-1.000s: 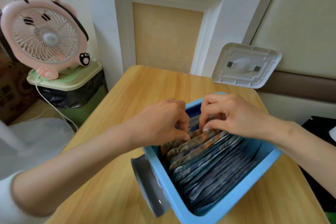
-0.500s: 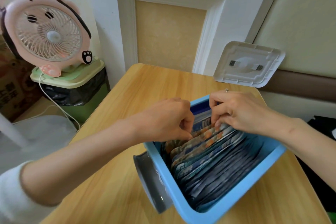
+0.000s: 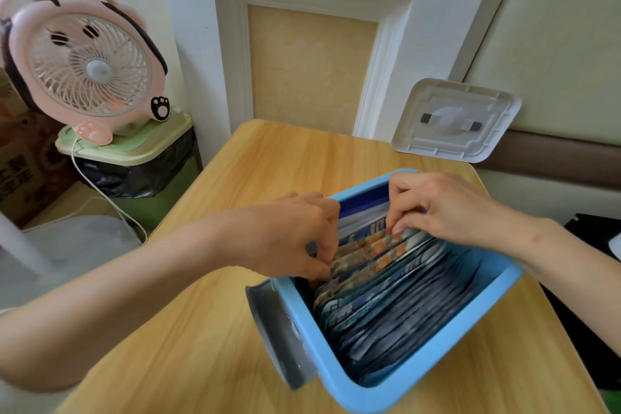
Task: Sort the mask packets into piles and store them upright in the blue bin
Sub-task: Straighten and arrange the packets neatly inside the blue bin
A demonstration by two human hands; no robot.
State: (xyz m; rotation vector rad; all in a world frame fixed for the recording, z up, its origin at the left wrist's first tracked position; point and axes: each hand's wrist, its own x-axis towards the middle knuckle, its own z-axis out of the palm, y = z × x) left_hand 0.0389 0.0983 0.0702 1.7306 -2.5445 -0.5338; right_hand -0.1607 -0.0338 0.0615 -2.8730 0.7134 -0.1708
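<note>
A blue bin (image 3: 433,361) with a grey handle (image 3: 279,333) sits on the wooden table (image 3: 188,346). Many mask packets (image 3: 396,299) stand on edge in it, leaning toward the near right; dark blue ones fill the front, orange-patterned ones (image 3: 373,250) stand further back. My left hand (image 3: 289,235) pinches the left ends of the orange-patterned packets at the bin's left wall. At the packets' top right edges, near the far wall, my right hand (image 3: 437,205) holds them with bent fingers. A pale blue-and-white packet (image 3: 359,222) shows between the hands.
A white bin lid (image 3: 453,118) leans against the wall beyond the table's far right corner. Left of the table a pink fan (image 3: 80,60) stands on a green waste bin (image 3: 134,171) with a black liner, its white cable hanging down. A dark object lies at the right edge.
Both hands have shifted slightly toward the bin's far wall along the packet tops, and the pale packet at the back shows more. The bin has stayed where it was.
</note>
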